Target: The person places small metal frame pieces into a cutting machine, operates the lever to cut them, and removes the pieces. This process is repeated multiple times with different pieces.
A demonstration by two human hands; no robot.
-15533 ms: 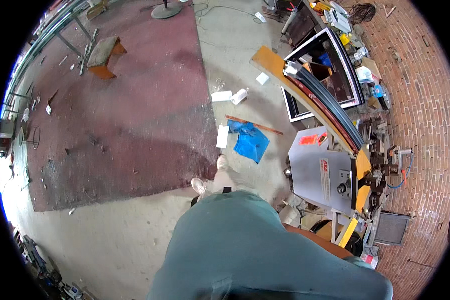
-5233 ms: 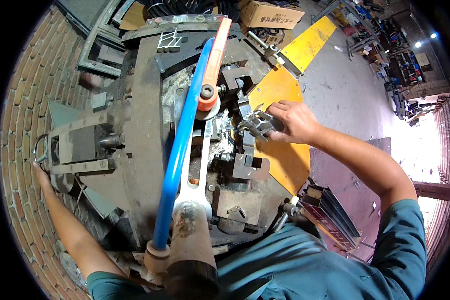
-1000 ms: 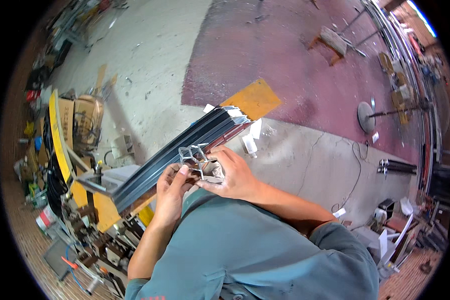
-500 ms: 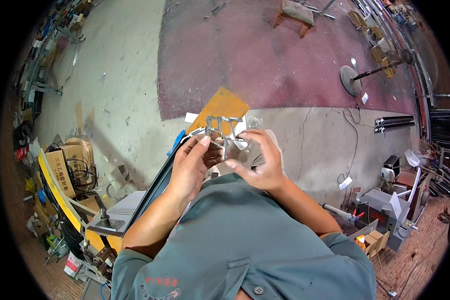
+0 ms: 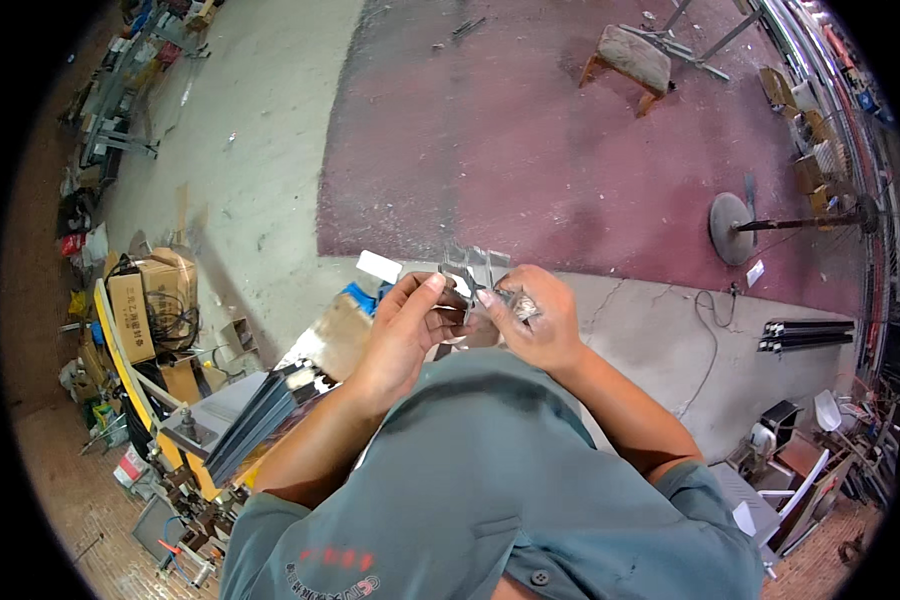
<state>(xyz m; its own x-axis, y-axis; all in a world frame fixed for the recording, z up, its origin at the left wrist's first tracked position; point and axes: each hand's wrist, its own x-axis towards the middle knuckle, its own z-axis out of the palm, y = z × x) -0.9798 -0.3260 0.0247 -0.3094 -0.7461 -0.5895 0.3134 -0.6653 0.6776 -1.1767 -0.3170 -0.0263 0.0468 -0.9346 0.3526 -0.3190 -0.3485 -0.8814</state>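
Note:
In front of my chest, a short silvery piece of metal profile with several thin walls sits between my hands, slightly blurred. My left hand pinches its left side, thumb on top and fingers curled below. From the other side my right hand closes around its lower right part, thumb pressed against the metal. The fingers hide much of the lower portion. Just beyond my left fingers lie a white flat piece and something blue.
Dark long profiles lie to my left, beside a yellow-edged machine and cardboard boxes. Ahead are a dark red floor area and a small stool. A round-based stand, black bars and a cable are on the right.
My right hand has gone from loosely spread fingers to a closed grip on the metal profile piece. The view has shifted, and the orange board beneath the hands no longer shows.

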